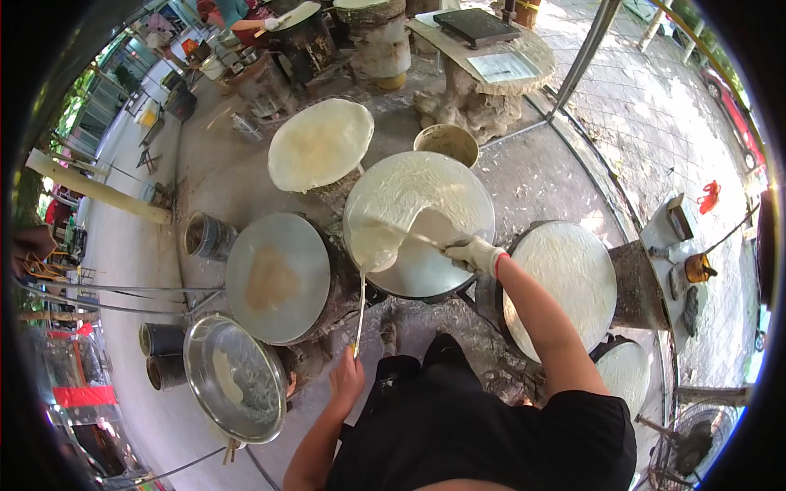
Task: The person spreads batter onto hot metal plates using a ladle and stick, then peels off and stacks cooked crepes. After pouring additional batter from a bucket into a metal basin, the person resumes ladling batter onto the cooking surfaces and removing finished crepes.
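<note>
In front of me is a large round griddle [434, 270], with pale wet batter [438, 184] across its far and left parts and bare metal at its near side. My right hand [475, 255], in a whitish glove, is closed on the thin handle of a batter spreader [424, 239] reaching left into the batter. My bare left hand [347, 378] is wrapped round a long-handled ladle [360, 307]. The ladle's batter-covered head lies over the griddle's left edge, close to the spreader's far end, which batter partly hides.
A griddle with a brown patch [282, 307] stands left; a batter-coated one [573, 286] stands right. Farther off are a thin round flatbread [321, 139] and a bucket [448, 143]. A steel basin [237, 385] holds batter at lower left. Another person's gloved hand [272, 24] works far off.
</note>
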The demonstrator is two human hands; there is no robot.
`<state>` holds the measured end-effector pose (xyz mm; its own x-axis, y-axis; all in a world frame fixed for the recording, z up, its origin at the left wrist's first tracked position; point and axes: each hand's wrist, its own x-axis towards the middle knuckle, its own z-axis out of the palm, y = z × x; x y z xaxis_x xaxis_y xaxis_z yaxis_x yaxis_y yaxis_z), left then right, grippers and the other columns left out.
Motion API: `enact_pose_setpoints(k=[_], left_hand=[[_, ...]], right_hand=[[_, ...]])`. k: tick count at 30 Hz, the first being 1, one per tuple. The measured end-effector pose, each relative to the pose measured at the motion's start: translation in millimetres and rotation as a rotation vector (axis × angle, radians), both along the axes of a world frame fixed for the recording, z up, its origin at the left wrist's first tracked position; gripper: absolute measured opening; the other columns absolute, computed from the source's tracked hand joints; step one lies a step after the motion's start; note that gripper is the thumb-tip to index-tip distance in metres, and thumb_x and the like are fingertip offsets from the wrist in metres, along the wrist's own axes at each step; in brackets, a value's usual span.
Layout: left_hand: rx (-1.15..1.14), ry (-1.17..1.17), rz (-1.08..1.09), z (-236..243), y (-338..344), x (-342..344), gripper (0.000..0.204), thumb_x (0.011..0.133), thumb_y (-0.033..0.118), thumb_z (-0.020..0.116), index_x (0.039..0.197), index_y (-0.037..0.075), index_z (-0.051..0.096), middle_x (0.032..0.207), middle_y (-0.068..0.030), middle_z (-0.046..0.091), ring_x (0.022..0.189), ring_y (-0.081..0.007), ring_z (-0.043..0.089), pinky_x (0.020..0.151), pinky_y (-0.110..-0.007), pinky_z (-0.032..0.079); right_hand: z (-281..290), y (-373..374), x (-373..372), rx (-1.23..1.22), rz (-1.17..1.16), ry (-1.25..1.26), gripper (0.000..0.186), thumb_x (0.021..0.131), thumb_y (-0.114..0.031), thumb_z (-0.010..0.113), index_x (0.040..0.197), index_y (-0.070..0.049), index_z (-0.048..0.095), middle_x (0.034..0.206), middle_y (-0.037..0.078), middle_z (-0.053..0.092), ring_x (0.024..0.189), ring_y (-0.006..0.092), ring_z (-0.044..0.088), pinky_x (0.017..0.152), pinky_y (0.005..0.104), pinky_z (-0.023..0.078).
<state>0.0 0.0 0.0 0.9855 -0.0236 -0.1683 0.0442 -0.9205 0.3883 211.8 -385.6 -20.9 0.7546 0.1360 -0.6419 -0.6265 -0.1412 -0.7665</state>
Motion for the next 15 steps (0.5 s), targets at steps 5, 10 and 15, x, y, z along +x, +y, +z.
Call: enact_pose_setpoints(k=[5,10,15], left_hand=[[-0.038,-0.013,-0.011,16,5,2,0.027,0.087,0.016,0.053,0.111,0.005,0.049,0.089,-0.0224,0.062,0.077,-0.0429,0.06,0.065,-0.052,0.046],[-0.09,0.011,-0.075,28,32,15,0.023,0.086,0.015,0.055,0.106,0.004,0.048,0.084,-0.0223,0.061,0.077,-0.0432,0.059,0.063,-0.051,0.046],[-0.272,-0.099,-0.196,29,94,35,0.023,0.087,0.015,0.056,0.104,0.002,0.049,0.079,-0.0221,0.06,0.074,-0.044,0.058,0.061,-0.049,0.045]], right_hand=[[9,-6,-50,0.092,-0.213,-0.046,0.033,0.081,-0.028,0.068,0.107,-0.008,0.066,0.06,-0.003,0.053,0.04,0.006,0.037,0.036,0.0221,0.028],[17,39,-106,0.031,-0.187,0.049,0.031,0.084,-0.029,0.066,0.106,-0.007,0.066,0.06,-0.003,0.05,0.044,0.0064,0.04,0.038,0.0221,0.029],[27,98,-183,0.286,-0.423,0.069,0.041,0.088,-0.026,0.059,0.126,-0.012,0.052,0.062,-0.004,0.046,0.044,0.0058,0.038,0.038,0.0223,0.028]])
